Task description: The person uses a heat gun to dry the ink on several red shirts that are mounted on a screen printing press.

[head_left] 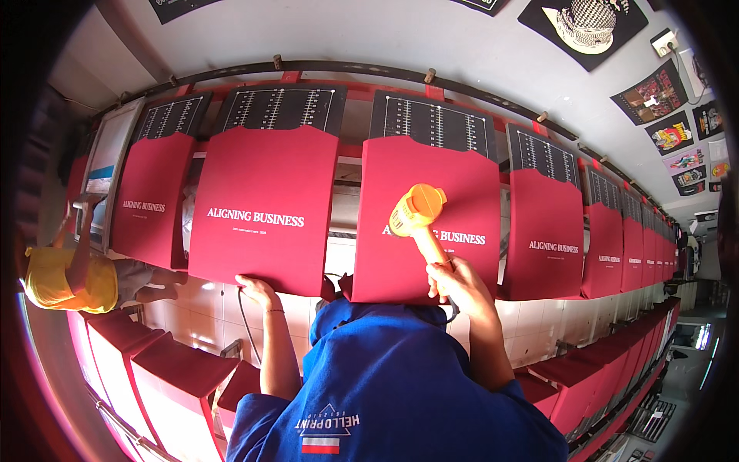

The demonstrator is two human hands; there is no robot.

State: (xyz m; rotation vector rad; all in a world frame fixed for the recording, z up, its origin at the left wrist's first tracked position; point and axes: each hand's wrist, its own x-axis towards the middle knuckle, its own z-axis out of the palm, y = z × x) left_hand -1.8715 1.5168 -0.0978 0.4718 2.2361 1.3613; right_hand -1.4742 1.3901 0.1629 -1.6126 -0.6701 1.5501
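Observation:
My right hand (460,286) is closed around the handle of a yellow hair dryer (422,214). The dryer is over a red shirt (427,175) with white print, covering part of the lettering. This shirt is stretched on a black board (435,123) marked with white scales. My left hand (259,293) is at the lower edge of the red shirt (265,177) to the left, its fingers stretched out and touching the cloth. A dark cord (248,327) hangs beside that hand; whether the fingers touch it cannot be told.
More red shirts on boards (546,239) run in a row to the right. Behind me is a second row of red-covered boards (173,369). At the far left a person in a yellow shirt (73,279) stands by a framed screen (112,169). A dark rail (346,71) borders the far side.

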